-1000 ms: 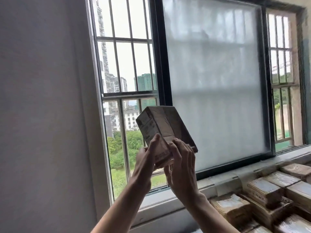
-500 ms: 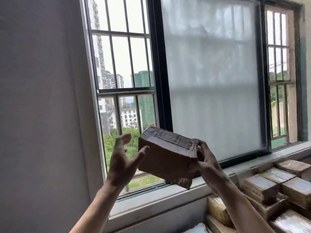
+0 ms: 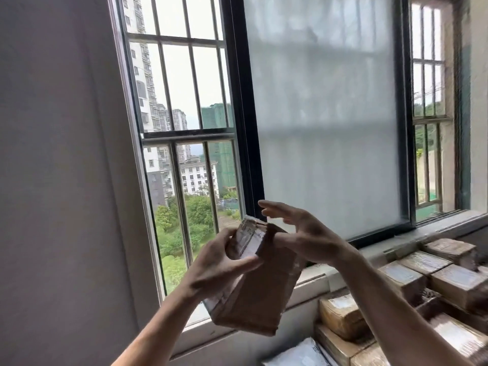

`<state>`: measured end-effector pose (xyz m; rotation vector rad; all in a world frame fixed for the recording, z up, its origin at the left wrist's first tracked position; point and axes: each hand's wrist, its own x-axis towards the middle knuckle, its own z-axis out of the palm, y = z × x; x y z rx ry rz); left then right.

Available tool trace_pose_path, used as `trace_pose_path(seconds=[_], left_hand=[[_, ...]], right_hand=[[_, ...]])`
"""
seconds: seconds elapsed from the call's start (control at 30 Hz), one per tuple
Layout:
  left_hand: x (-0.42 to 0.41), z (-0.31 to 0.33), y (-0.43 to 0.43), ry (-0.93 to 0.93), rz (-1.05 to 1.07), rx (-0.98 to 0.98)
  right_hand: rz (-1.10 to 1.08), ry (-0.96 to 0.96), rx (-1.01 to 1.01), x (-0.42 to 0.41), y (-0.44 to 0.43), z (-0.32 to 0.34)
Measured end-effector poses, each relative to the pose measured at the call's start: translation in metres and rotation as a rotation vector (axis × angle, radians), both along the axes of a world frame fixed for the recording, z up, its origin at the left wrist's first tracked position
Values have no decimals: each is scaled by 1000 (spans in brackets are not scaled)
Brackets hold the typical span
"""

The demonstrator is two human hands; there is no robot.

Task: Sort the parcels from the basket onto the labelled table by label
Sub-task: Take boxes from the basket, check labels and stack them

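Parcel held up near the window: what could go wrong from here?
The left hand seems to grip the parcel alone; the right hand has its fingers spread, so the parcel could slip and fall. A drop might hit the stacked parcels at lower right. Its label is tilted and blurred here, so a misread could missort it.

This looks like a plain upper-floor room used as a parcel storeroom or sorting room rather than a lived-in home. Taped cardboard parcels (image 3: 459,283) are stacked in rows beneath the window sill (image 3: 311,281), with a white mailer bag (image 3: 295,352) beside them. The bare grey wall (image 3: 52,180), barred window (image 3: 188,88) and frosted sliding pane (image 3: 324,128) look out on high-rise blocks (image 3: 148,96) and treetops (image 3: 198,210) below.
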<state>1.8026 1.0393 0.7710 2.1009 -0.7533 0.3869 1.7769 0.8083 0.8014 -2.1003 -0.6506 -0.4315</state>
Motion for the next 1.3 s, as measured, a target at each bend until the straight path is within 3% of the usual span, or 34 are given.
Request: trace_pose_path(seconds=[0.1,0.2,0.37,0.53,0.8,1.13,1.3], left_hand=[[4,-6,-9,118,177,-257],[11,-9,-15,246,294,-414],[15,-1,-30,367,176,-634],[-7,10,-41,347,69,-642],[-20,28,-25,362,-148,-610],[-50,43,-16,284,-269,-567],[-54,44,-9,254,-237,-520]], right_hand=[[-190,-87,2,4,-1,-16],[-209,-38,-29,6,3,-38],[-160,92,13,9,28,-69],[-156,18,261,14,29,-75],[58,9,627,-2,31,-41],[175,-83,742,-31,52,-19],[189,-21,645,-38,50,-20]])
